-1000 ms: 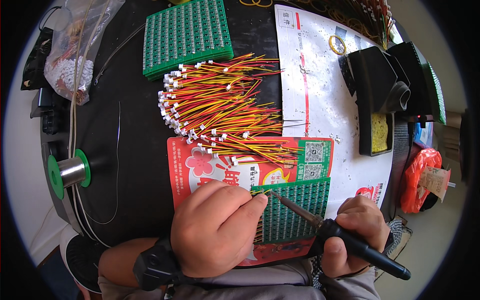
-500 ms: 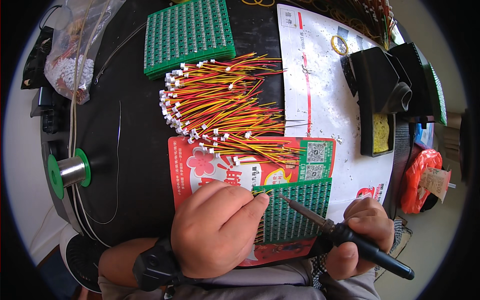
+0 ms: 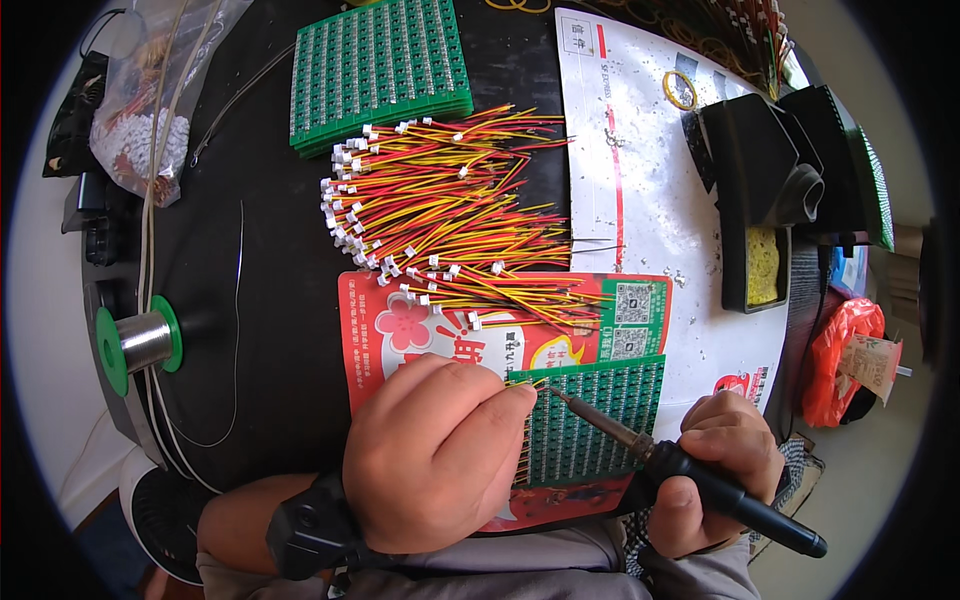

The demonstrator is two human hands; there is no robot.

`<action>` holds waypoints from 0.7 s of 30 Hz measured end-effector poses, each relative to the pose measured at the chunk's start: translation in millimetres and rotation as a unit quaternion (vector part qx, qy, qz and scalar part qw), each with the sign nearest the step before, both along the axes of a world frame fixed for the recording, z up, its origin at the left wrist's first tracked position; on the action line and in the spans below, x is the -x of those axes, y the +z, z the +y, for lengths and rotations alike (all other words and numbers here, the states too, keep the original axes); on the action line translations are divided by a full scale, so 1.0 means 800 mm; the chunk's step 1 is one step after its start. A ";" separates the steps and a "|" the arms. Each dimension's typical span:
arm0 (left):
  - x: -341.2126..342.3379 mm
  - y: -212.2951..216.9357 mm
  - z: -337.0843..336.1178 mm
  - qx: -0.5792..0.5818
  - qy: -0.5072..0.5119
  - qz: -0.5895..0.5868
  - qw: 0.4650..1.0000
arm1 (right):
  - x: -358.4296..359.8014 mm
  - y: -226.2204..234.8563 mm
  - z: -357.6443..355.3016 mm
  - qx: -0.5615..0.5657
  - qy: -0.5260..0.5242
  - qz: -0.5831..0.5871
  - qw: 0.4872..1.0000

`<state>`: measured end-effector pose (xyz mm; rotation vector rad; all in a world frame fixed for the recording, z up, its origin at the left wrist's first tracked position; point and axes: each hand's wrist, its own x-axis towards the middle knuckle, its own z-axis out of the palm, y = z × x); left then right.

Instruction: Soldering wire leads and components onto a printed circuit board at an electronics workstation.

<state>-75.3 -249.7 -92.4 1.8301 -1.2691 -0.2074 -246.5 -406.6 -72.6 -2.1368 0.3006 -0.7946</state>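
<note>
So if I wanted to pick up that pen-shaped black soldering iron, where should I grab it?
Probably by the thick black handle of the pen-shaped black soldering iron, coming from the right rear end, as the right hand holds it. The thin metal tip points left at the green circuit board, so keep fingers off that end.

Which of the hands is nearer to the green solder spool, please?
Left. The left hand rests right of and below the green solder spool, while the right hand grips the black soldering iron far across the table.
</note>
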 end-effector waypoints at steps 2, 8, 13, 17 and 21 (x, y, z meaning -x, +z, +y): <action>-0.001 0.004 0.001 -0.003 -0.001 -0.004 1.000 | -0.001 0.001 0.000 -0.001 0.007 -0.009 1.000; -0.001 0.000 0.000 -0.004 -0.011 -0.001 1.000 | -0.001 -0.002 0.002 -0.005 -0.005 0.001 1.000; -0.001 0.001 0.001 0.005 -0.009 -0.005 1.000 | 0.000 -0.001 0.001 -0.006 0.003 0.002 1.000; -0.002 0.000 0.001 0.001 -0.012 -0.006 1.000 | 0.000 -0.001 0.002 -0.003 0.001 0.003 1.000; -0.002 0.001 0.001 -0.002 -0.017 -0.007 1.000 | -0.001 -0.001 0.001 -0.004 0.004 0.005 1.000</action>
